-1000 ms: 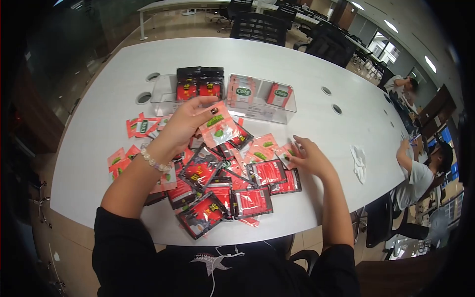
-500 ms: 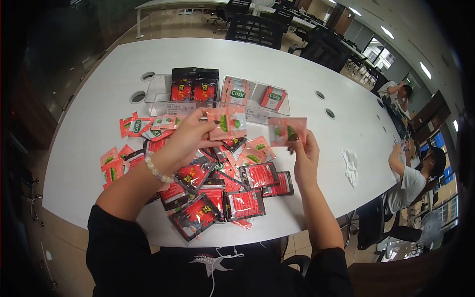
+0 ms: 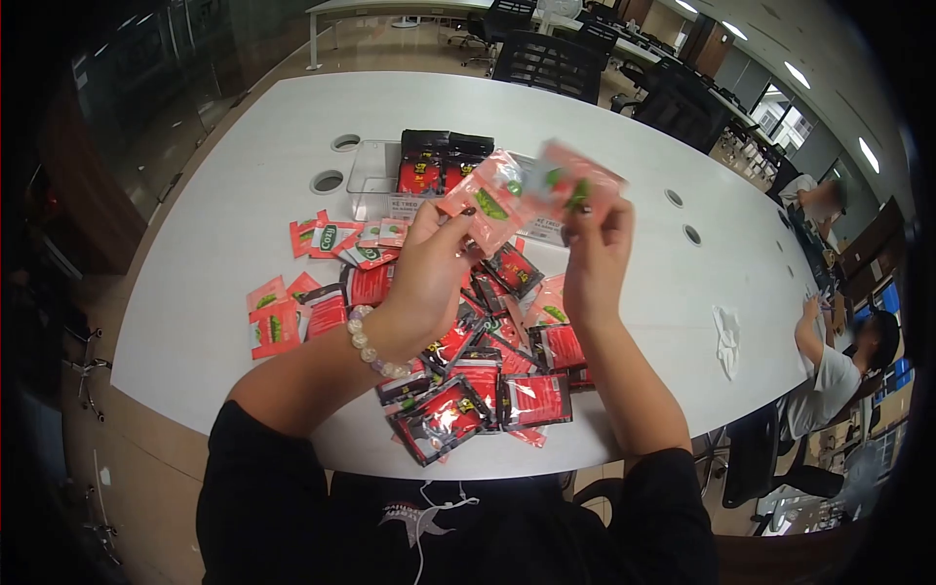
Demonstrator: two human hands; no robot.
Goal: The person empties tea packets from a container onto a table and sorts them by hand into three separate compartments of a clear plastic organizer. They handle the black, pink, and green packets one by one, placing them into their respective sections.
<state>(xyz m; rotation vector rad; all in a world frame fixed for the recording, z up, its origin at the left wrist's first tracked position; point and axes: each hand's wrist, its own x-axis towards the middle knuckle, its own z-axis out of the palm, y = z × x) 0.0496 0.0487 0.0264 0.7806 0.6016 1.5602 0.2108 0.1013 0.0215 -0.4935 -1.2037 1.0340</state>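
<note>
Between the fingers of my left hand (image 3: 434, 268) is a pink tea sachet (image 3: 490, 200) with a green leaf print. My right hand (image 3: 599, 255) pinches another pink tea sachet (image 3: 575, 178), blurred by motion. Both sachets are raised in front of a clear plastic tray (image 3: 370, 195), hiding its right part. Black-and-red coffee sachets (image 3: 444, 168) stand upright in the tray's left section. Below my hands lies a mixed pile of coffee sachets (image 3: 441, 421), with pink tea sachets (image 3: 278, 327) at its left side.
The white table (image 3: 234, 185) has round cable holes (image 3: 328, 181). A crumpled white tissue (image 3: 726, 341) lies on the right. Beyond the far edge stands a black chair (image 3: 548, 66). Two people sit on the right, one in a grey shirt (image 3: 817, 395).
Both hands have lifted their sachets toward the tray, and the two sachets have come closer together. The view has shifted, so the table's contents appear farther right.
</note>
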